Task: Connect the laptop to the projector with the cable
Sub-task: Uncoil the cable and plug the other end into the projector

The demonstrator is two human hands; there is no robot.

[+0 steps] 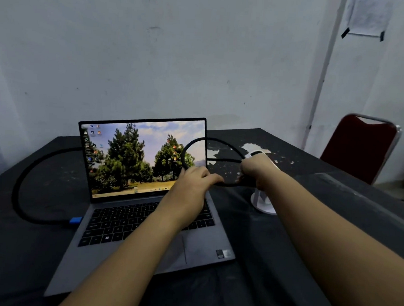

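An open grey laptop (127, 219) with a tree wallpaper sits on the black table (27, 249). A thick black cable (19, 185) with a blue plug (75, 220) at the laptop's left side curves behind the screen and loops in the air at the right. My left hand (194, 185) grips the loop over the keyboard's right end. My right hand (254, 169) holds the cable's other stretch just in front of the small white projector (262, 202), which it mostly hides. The cable's far end is hidden inside my right hand.
A red chair (360, 147) with a metal frame stands at the table's far right corner. A pale wall rises close behind the table. The tabletop shows white chipped patches (250, 148) behind the projector.
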